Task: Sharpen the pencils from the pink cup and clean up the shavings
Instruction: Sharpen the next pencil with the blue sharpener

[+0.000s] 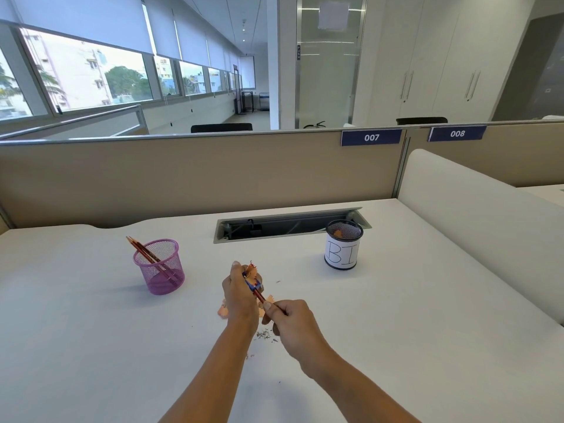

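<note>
Left hand (pixel 239 293) grips sharpener (pixel 252 282); right hand (pixel 293 323) pinches pencil (pixel 262 296), its long axis pointing forward-left, tip inside the sharpener.

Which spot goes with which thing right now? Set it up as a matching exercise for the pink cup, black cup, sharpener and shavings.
Things:
1. pink cup
2. black cup
3. sharpener
4. shavings

Places:
A. in the left hand
B. loose on the table
C. left side, pencils inside
D. right side, paper label

Pairs: 1-C, 2-D, 3-A, 4-B
</note>
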The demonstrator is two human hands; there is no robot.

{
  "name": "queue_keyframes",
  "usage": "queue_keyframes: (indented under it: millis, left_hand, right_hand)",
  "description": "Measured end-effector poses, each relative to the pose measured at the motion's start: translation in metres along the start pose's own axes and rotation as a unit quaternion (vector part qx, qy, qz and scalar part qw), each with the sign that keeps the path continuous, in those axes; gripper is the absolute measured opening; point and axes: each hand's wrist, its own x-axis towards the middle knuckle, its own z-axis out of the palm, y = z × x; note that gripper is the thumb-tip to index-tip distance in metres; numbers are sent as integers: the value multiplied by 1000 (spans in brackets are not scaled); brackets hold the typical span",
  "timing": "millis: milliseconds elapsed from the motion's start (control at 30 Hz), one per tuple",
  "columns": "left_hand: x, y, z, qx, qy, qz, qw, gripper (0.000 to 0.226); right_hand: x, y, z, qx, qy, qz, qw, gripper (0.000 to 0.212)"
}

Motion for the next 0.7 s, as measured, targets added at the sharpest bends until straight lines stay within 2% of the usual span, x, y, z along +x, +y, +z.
queue_keyframes:
  millis: [133,200,267,333,367,433,533,633,700]
  left_hand:
    - [-4,3,2,-12,-26,-10,1000,42]
    - [-5,3,0,-15,-41,-7,999,43]
    - [-5,2,-3,-11,-53,-4,999,44]
    - [-6,0,-4,-19,-56,-13,998,44]
    - [-6,0,-4,-23,-56,-15,998,44]
    - [-7,0,-3,-18,-50,-14,998,44]
    - [-6,-1,-5,8,-6,-9,1000,44]
    - [-5,-3,-7,46,44,18,998,45]
    - [-6,-5,-7,55,71,28,996,45]
  right_hand:
    - [-6,-9,-6,182,-81,122,972,37]
    - [-5,-11,-11,268,-127,188,936,35]
    - [-2,-10,-15,365,-171,245,882,33]
    - [0,-7,-18,419,-207,268,842,33]
    - [2,-5,-18,427,-219,270,835,33]
    - [4,-2,-19,407,-221,262,847,34]
    - [3,-4,-18,286,-188,207,916,22]
    - [2,0,-16,63,-100,44,992,7]
    - [4,8,-12,-111,-19,-97,989,2]
